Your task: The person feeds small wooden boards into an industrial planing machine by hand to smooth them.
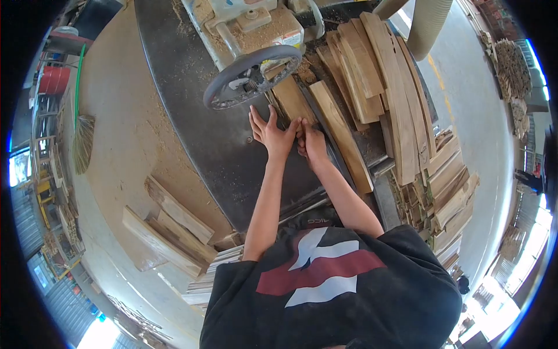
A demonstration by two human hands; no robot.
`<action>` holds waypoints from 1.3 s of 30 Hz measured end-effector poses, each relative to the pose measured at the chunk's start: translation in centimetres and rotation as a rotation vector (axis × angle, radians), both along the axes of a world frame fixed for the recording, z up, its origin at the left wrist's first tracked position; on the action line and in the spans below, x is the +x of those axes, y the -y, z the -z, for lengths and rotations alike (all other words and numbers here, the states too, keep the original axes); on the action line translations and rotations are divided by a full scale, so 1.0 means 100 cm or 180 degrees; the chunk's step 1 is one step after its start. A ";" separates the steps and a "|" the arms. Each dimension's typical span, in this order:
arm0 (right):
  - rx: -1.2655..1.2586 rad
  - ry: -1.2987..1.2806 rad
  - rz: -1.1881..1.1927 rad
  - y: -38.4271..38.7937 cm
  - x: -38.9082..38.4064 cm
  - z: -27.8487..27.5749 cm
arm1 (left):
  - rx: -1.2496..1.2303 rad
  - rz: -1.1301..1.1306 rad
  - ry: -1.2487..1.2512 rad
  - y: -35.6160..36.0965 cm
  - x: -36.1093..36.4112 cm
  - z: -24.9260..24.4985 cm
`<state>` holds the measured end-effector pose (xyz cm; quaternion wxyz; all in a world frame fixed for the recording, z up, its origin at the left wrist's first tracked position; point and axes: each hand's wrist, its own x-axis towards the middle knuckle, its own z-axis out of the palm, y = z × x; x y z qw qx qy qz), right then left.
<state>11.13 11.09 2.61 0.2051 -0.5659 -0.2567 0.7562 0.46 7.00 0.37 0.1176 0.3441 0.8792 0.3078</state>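
Observation:
My left hand (268,131) lies flat with spread fingers on the dark steel machine table (192,99), its thumb against the near end of a short wooden board (292,99). My right hand (312,141) is bunched beside it, fingertips pressed to the same board end and the edge of a longer plank (343,136). The board runs away from me under the grey handwheel (251,75).
Curved and straight planks (381,75) are stacked on the table's right side. More offcuts (447,186) are piled on the floor at right, and boards (168,230) lie at left. A dust hose (427,23) hangs at top right; a broom (82,136) lies on the left floor.

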 end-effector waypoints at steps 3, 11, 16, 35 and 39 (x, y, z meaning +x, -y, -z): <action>0.0085 0.0123 -0.0027 0.002 -0.003 -0.004 | 0.0142 -0.0323 0.0128 -0.024 0.008 -0.007; -0.0236 0.0129 -0.0137 0.032 0.029 -0.003 | -0.0364 0.0064 -0.0416 -0.036 0.045 -0.015; -0.0653 -0.0019 -0.1138 0.071 0.093 -0.006 | -0.0248 0.0382 0.0076 0.038 0.075 -0.022; 0.2948 0.0405 -0.3391 0.108 0.174 -0.125 | 0.2207 -0.0744 0.3913 0.173 0.108 -0.083; 0.4403 0.1276 -0.2210 0.075 0.165 -0.083 | 0.0939 -0.0899 0.1064 0.165 0.100 -0.085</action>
